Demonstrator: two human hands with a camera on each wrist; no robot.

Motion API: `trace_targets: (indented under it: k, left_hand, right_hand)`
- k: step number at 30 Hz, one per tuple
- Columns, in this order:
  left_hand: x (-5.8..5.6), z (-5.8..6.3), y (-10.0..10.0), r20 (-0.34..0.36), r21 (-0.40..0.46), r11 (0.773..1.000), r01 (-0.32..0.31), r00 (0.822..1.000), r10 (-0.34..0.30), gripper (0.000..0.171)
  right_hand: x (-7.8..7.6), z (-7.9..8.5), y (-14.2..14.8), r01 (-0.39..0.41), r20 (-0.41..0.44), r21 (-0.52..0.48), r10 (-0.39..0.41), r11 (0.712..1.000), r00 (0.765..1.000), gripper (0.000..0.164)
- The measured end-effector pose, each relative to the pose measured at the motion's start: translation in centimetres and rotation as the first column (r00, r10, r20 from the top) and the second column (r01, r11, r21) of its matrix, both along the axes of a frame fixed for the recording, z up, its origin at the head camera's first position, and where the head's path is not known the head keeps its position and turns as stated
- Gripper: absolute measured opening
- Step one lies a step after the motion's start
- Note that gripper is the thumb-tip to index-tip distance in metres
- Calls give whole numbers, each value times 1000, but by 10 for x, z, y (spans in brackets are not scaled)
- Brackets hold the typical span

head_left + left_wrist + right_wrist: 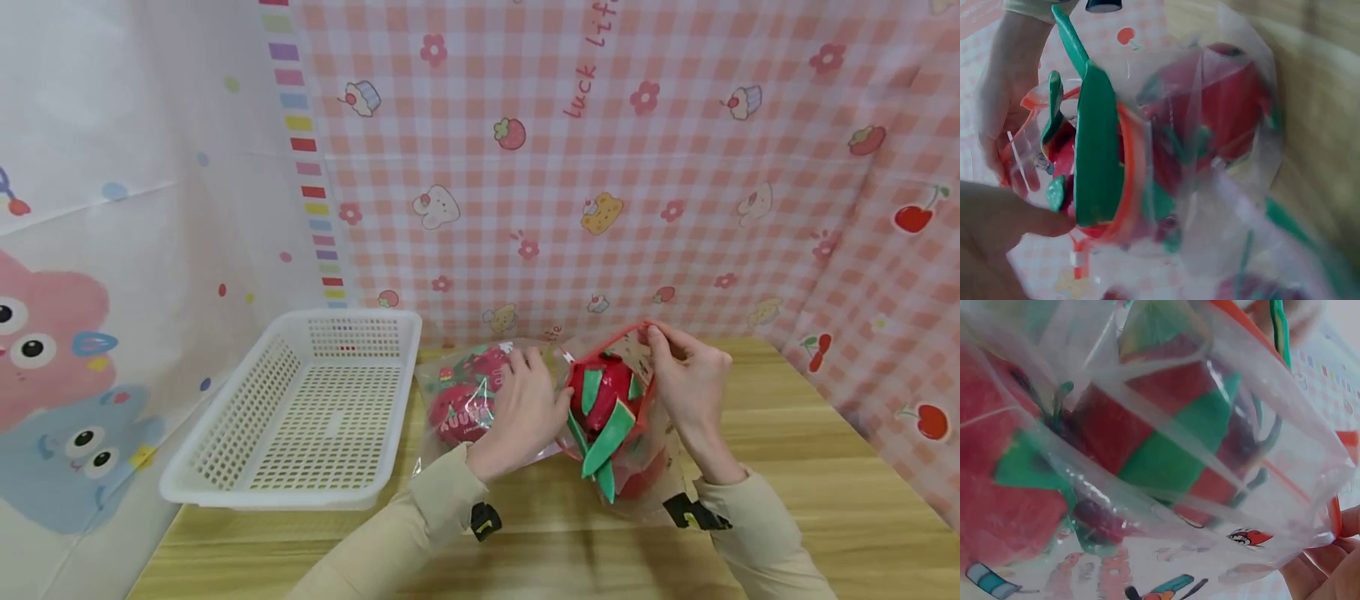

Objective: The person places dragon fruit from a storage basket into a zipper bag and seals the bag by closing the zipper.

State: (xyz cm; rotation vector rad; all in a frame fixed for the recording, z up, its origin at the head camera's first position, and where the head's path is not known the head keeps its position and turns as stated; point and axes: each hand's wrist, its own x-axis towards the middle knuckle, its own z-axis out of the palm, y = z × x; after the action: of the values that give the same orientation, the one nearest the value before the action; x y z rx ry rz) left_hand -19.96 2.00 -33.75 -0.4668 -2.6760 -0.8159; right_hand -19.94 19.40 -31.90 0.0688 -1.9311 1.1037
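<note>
A toy dragon fruit (603, 392), red with green leaf flaps, sits in the mouth of a clear zip bag (637, 467) with an orange-red rim. Some of its leaves (1096, 144) stick out past the rim. My right hand (690, 383) pinches the far right corner of that rim. From the left, my left hand (525, 417) has its thumb (1044, 222) against the fruit at the opening, its other fingers extended over a second bag. Through the plastic, the right wrist view shows more red and green fruit (1172, 437) inside.
The second clear bag (457, 408), with printed lettering and red fruit inside, lies left of the open one. Further left stands a white perforated basket (322, 425) on the wood-look table (780, 433). A pink checked cloth (480, 167) hangs behind.
</note>
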Motion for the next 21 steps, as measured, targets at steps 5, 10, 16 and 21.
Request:
trace_targets:
  k: [5,10,16,21]
  left_hand:
    - [-1,-14,-9,284,12,995,97,954,-97,48]
    - [-6,-25,-12,405,100,981,167,894,-194,55]
    - [-12,-19,-8,164,61,974,219,960,-226,57]
    - [-20,13,-4,91,367,906,210,961,-260,53]
  right_hand:
    - [-2,0,2,-1,-3,16,1,1000,1000,19]
    - [-4,0,4,9,6,48,-10,999,1000,20]
    - [-4,4,8,-23,56,127,16,992,998,22]
    - [0,28,20,-9,60,126,2,992,998,28]
